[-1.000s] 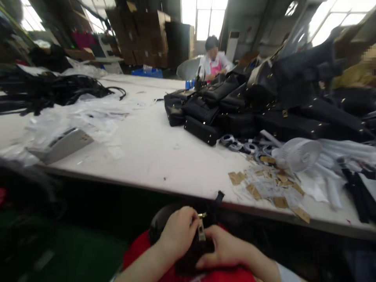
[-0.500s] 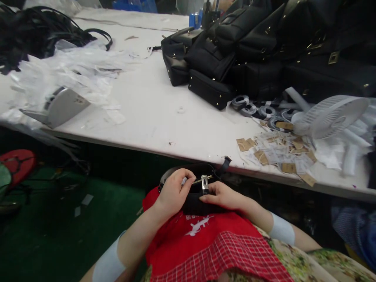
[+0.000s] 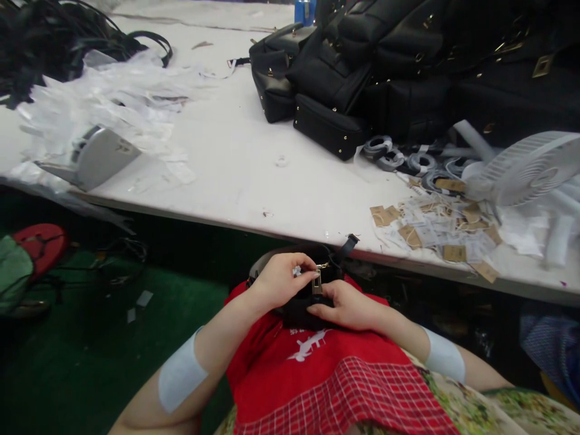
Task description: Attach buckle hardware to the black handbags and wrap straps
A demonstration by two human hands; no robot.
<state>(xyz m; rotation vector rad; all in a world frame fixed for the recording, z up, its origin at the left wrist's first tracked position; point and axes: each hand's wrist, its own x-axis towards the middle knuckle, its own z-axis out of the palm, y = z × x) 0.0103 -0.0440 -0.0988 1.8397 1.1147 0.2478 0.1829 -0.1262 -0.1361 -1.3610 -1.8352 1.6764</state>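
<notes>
A black handbag (image 3: 296, 309) rests in my lap against the red apron, below the table edge. Its shiny metal clasp (image 3: 316, 283) stands up between my two hands. My left hand (image 3: 283, 281) is closed in a pinch, thumb and fingertips at the top of the clasp. Tucked in its fingers is a small crumpled whitish scrap (image 3: 296, 271). With thumb and fingers, my right hand (image 3: 342, 304) grips the bag's black edge just right of the clasp. A black strap with a buckle (image 3: 348, 246) sticks up behind, by the table edge.
Black bags (image 3: 330, 127) are piled at the back right of the white table (image 3: 235, 175). Brown tags (image 3: 453, 252), coiled grey straps and a white fan (image 3: 537, 172) lie at right. Plastic wrapping (image 3: 113, 99), a grey tape-dispenser-like object (image 3: 106, 158) and black straps (image 3: 54, 45) occupy the left.
My left hand has moved right and slightly up, its fingertips now at the clasp's top. The clasp now looks darker. My right hand keeps its grip. The view has shifted slightly.
</notes>
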